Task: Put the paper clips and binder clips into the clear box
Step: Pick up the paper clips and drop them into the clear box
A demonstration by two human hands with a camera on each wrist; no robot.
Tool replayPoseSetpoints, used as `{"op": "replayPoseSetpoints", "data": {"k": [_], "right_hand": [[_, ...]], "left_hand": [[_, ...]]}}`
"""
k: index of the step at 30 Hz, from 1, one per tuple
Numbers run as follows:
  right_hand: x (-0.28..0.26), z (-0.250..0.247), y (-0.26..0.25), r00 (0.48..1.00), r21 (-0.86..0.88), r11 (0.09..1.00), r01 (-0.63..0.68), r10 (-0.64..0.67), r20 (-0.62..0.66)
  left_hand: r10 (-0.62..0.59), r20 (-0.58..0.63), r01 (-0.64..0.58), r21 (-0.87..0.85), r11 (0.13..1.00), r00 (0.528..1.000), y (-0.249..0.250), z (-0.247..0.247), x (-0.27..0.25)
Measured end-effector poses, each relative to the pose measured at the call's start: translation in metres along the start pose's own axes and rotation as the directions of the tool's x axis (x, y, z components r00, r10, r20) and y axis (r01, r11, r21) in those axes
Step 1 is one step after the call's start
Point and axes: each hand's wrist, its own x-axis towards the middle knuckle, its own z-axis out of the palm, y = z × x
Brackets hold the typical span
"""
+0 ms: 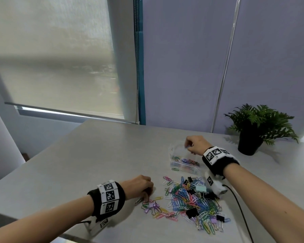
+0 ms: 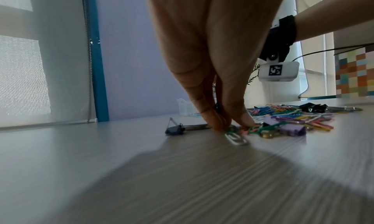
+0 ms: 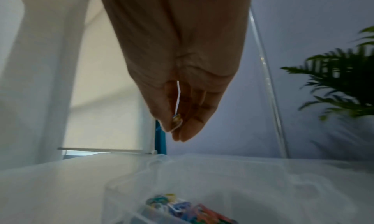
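While the right hand (image 1: 195, 144) hangs above the clear box (image 1: 183, 163), pinching a few paper clips (image 3: 176, 120) between thumb and fingertips, the left hand (image 1: 140, 187) pinches at loose clips on the bench (image 1: 95, 151). The heap of paper clips and binder clips (image 1: 193, 199) lies between the hands.

left hand (image 1: 140, 185) low at the left edge of the clip pile (image 1: 191, 199), fingertips (image 2: 220, 123) pinched down on clips there. right hand (image 1: 195, 143) raised over the far side of the pile, fingers bunched, probably pinching a few clips.
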Motion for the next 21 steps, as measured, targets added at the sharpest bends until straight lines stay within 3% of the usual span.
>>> {"op": "replayPoseSetpoints", "data": {"k": [4,8,11,13,15,21], "right_hand": [[0.0,0.003,0.017,0.997,-0.131,0.99,-0.06,0.065,0.032],[-0.021,0.018,-0.012,0.988,-0.132,0.98,0.152,-0.148,0.04],[-0.034,0.042,-0.04,0.928,-0.125,0.948,0.293,-0.25,0.277],[-0.032,0.061,-0.052,0.879,-0.215,0.923,0.318,-0.202,0.433],[-0.028,0.075,-0.057,0.852,-0.276,0.914,0.298,-0.124,0.509],[-0.026,0.088,-0.072,0.891,-0.246,0.943,0.224,-0.096,0.444]], "left_hand": [[0.018,0.036,-0.019,0.016,1.0,0.999,0.004,-0.002,-0.002],[0.018,0.088,-0.024,0.068,0.997,0.996,0.008,-0.002,-0.001],[-0.007,0.129,-0.014,0.161,0.987,0.992,0.016,-0.001,-0.001],[-0.016,0.136,-0.011,0.192,0.981,0.991,0.019,-0.001,-0.001],[-0.027,0.142,-0.002,0.196,0.981,0.989,0.02,-0.002,0.0],[-0.022,0.184,-0.013,0.187,0.982,0.983,0.017,-0.006,0.003]]}}
